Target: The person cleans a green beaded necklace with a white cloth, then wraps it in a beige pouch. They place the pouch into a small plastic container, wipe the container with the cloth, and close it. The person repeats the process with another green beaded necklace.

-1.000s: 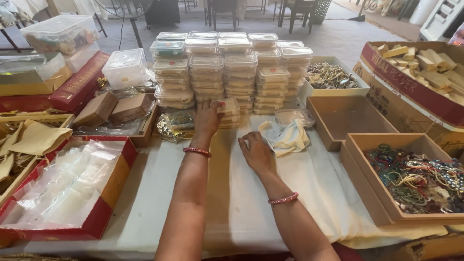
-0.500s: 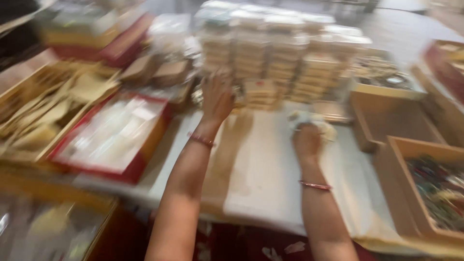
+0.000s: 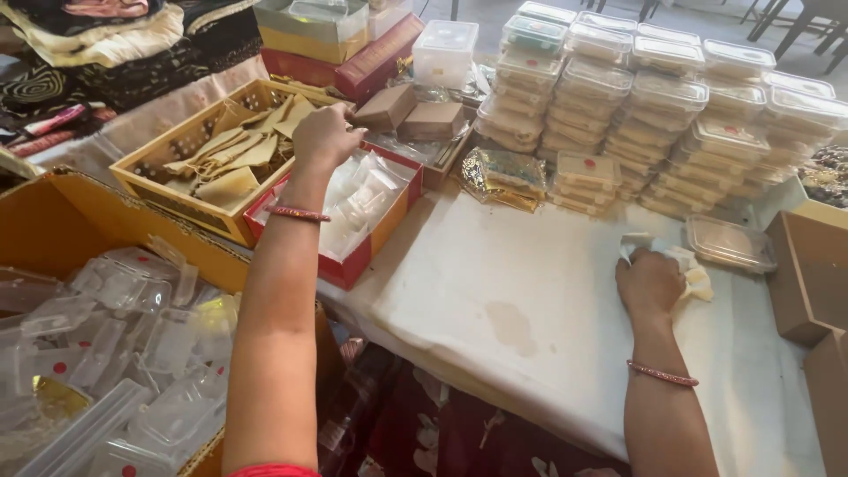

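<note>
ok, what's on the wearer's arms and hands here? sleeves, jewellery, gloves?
No gloves: both hands are bare. The left hand has a thin red beaded bangle at the wrist, and a red sleeve edge shows at the bottom of the frame. The right hand wears a matching thin red bangle. No rings or watch visible.

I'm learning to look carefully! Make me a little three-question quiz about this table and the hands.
1. True or false: the left hand reaches over the red shallow cardboard box of clear plastic packets.
2. What does the right hand rest on?
A. crumpled white cloth
B. a brown box
C. a stacked container
3. Fill in: each wrist wears a thin red ____.

Key: 1 true; 2 A; 3 bangle.
</note>
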